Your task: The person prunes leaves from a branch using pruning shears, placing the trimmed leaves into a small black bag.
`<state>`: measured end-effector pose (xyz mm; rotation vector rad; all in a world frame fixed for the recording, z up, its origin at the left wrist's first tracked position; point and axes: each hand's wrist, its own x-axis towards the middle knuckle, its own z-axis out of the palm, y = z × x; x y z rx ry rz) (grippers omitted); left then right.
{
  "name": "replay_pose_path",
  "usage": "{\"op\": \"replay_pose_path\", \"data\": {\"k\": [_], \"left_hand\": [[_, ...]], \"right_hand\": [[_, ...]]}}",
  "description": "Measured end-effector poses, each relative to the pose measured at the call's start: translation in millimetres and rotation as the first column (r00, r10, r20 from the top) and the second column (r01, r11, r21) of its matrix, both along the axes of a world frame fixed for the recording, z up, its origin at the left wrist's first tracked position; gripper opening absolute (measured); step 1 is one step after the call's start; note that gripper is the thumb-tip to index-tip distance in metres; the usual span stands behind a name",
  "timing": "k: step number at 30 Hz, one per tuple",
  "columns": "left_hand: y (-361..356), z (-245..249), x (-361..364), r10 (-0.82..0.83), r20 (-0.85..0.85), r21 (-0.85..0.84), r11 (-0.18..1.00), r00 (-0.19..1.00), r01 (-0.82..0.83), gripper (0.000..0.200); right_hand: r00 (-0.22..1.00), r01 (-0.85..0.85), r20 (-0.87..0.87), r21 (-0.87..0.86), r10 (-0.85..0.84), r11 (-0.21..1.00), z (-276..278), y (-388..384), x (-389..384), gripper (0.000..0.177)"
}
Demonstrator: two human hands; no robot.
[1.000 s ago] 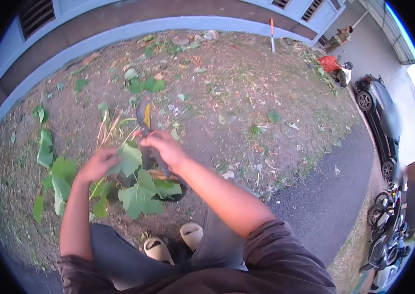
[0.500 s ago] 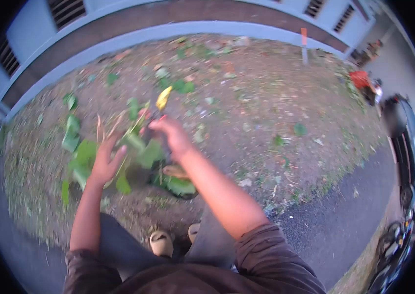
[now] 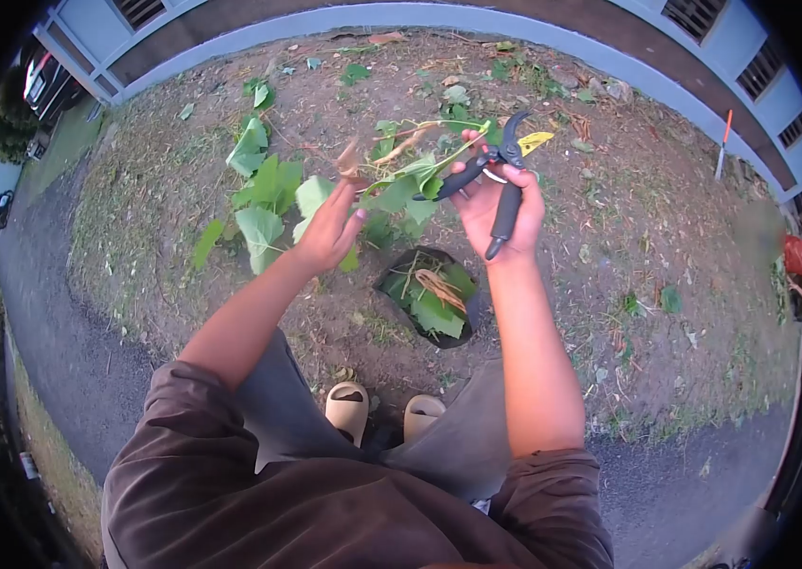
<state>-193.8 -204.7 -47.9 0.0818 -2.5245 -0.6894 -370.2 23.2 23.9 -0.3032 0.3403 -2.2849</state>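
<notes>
In my right hand (image 3: 505, 209) lie pruning shears (image 3: 507, 175) with black handles spread, a dark curved blade and a yellow part pointing up and away. The tip of a leafy green vine (image 3: 410, 180) meets the fingers of that hand. My left hand (image 3: 330, 228) has its fingers closed together at the vine's other side, beside dry brown leaves (image 3: 351, 161); what it grips is hidden. Large green leaves (image 3: 268, 185) spread left of it. Below and between my hands, a black bag (image 3: 406, 318) on the ground holds green leaves and a dry brown one.
Leaf scraps lie scattered over the soil (image 3: 610, 284). A pale blue wall base (image 3: 344, 21) runs along the far side. An orange-topped stake (image 3: 723, 142) stands at the right, with a red object (image 3: 796, 254) near a partly visible person. Paving (image 3: 60, 313) borders the left.
The view has swung right, and the bag now shows whole between my hands. The shears, blurred before, now show clearly with handles apart in my upturned right hand.
</notes>
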Motion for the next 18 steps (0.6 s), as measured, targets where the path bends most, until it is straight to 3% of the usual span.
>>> {"op": "replay_pose_path", "data": {"k": [1,2,4,5,6,8,12,14,18], "left_hand": [[-11,2,-9,-0.175,0.114,0.159,0.975,0.978,0.155,0.044],[-10,-3,-9,-0.175,0.120,0.160,0.975,0.977,0.155,0.044],[-3,-9,-15,-0.174,0.357,0.198,0.974,0.918,0.108,0.040],[-2,-9,-22,-0.304,0.351,0.339,0.923,0.886,0.182,0.037],[-2,-9,-25,-0.307,0.353,0.341,0.922,0.884,0.184,0.037],[-3,-11,-29,-0.401,0.375,0.559,0.817,0.836,0.141,0.031],[-11,11,-34,-0.309,0.444,0.524,0.851,0.841,0.037,0.031],[-14,30,-31,-0.218,0.387,0.361,0.930,0.896,0.070,0.031],[-16,69,-22,-0.241,0.446,0.351,0.933,0.862,0.079,0.031]], "right_hand": [[1.000,-0.001,0.004,-0.002,0.001,1.000,0,1,-2,0.040],[1.000,-0.013,-0.016,-0.011,0.013,1.000,-1,3,-2,0.041],[0.999,-0.026,-0.036,-0.022,0.026,0.999,-1,4,-3,0.042],[0.998,-0.019,-0.056,0.025,0.021,1.000,-1,4,-1,0.042],[0.997,-0.011,-0.079,0.072,0.016,0.997,0,5,-1,0.042],[0.997,0.013,-0.080,0.081,-0.007,0.997,-1,5,-3,0.042],[0.994,0.095,-0.077,0.175,-0.083,0.980,-10,14,-21,0.041],[0.992,0.129,-0.037,0.258,-0.123,0.957,-14,17,-28,0.041],[0.990,0.139,-0.038,0.402,-0.136,0.905,-21,18,-35,0.043]]}}
